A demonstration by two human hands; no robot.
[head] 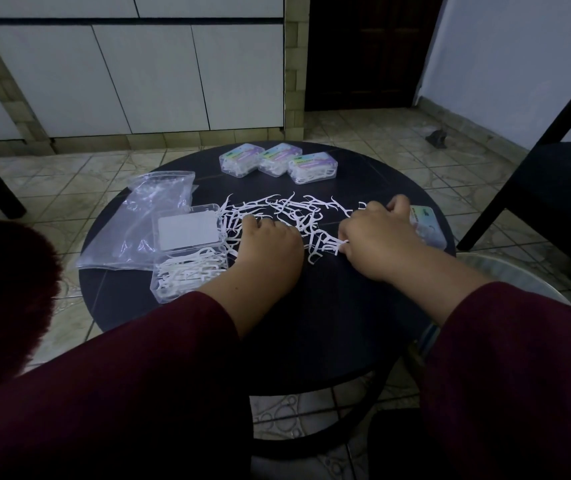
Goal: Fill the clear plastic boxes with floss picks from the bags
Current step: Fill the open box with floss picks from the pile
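White floss picks (287,216) lie scattered across the middle of a round black table (329,306). My left hand (268,242) rests knuckles-up on the left part of the pile, fingers curled into the picks. My right hand (377,237) pinches a few picks at the pile's right edge. An open clear box (187,268), partly filled with picks, sits to the left, its lid (188,230) folded back. Three closed filled boxes (277,162) stand at the far edge. An empty clear bag (149,216) lies at the left. Another box (427,226) shows behind my right hand.
A dark chair (554,188) stands at the right, close to the table. White cabinet doors (138,74) and a dark doorway (367,50) lie beyond on the tiled floor (363,129). A dark red shape (3,292) fills the left foreground.
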